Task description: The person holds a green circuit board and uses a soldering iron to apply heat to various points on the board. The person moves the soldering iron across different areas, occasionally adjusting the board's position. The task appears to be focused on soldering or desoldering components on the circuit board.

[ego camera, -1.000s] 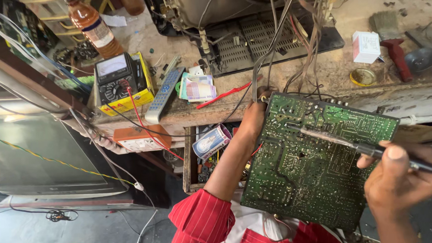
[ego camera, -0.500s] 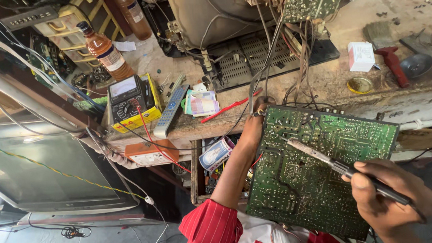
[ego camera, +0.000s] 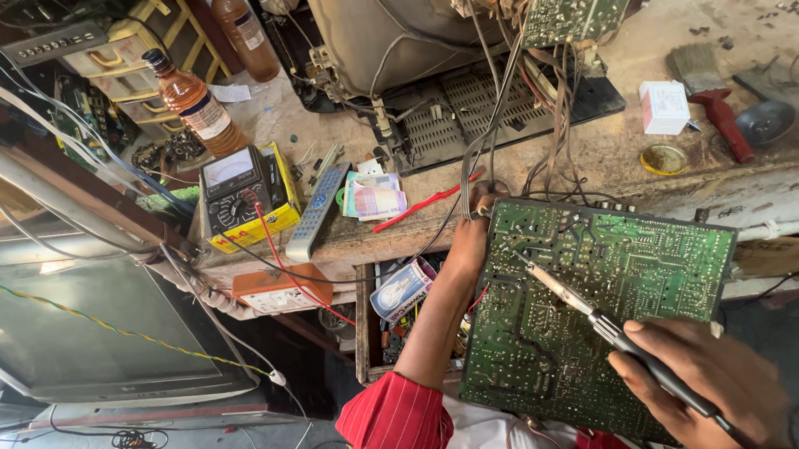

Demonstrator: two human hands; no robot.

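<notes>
From my head camera, looking down: my left hand [ego camera: 473, 239] grips the top left edge of the big green circuit board [ego camera: 596, 314], fingers closed around it, holding it tilted in front of the counter [ego camera: 596, 150]. My right hand [ego camera: 708, 381] is wrapped tight around the soldering iron [ego camera: 605, 323], its tip resting on the board's upper left area.

Counting now: two circuit boards, the one I hold and a smaller one [ego camera: 579, 1] up on the television chassis [ego camera: 380, 34]. Two brown bottles [ego camera: 197, 107], both holding amber liquid. One multimeter [ego camera: 238, 192] sitting in its yellow box, one grey remote [ego camera: 319, 212] just beside it, one white box [ego camera: 664, 107], one red-handled brush [ego camera: 712, 99], one small round tin [ego camera: 664, 159], lid off. Under the counter, an open compartment holds a blue-and-white carton [ego camera: 403, 288].
</notes>
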